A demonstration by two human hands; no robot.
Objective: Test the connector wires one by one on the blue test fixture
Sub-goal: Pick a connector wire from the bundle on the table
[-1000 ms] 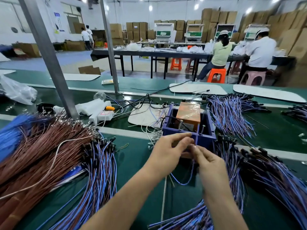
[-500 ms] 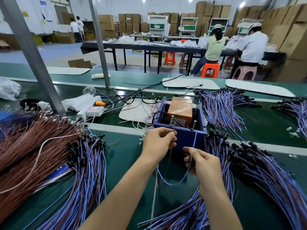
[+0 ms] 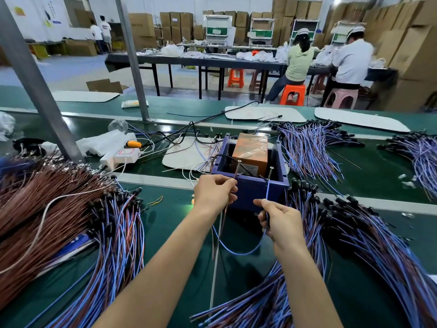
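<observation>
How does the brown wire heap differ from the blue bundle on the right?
The brown wire heap is reddish-brown, at far left; the blue bundle is blue-purple, at right. The blue bundle ends in black connectors; the brown heap's ends look silvery. Both lie on the green table.

Blue fixture [image 3: 250, 192], orange box [image 3: 251, 150], seemingly blue-brown wires [image 3: 307, 147].

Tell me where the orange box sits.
Centre of the head view: the orange box stands inside the blue test fixture, just beyond the left hand and right hand.
</observation>
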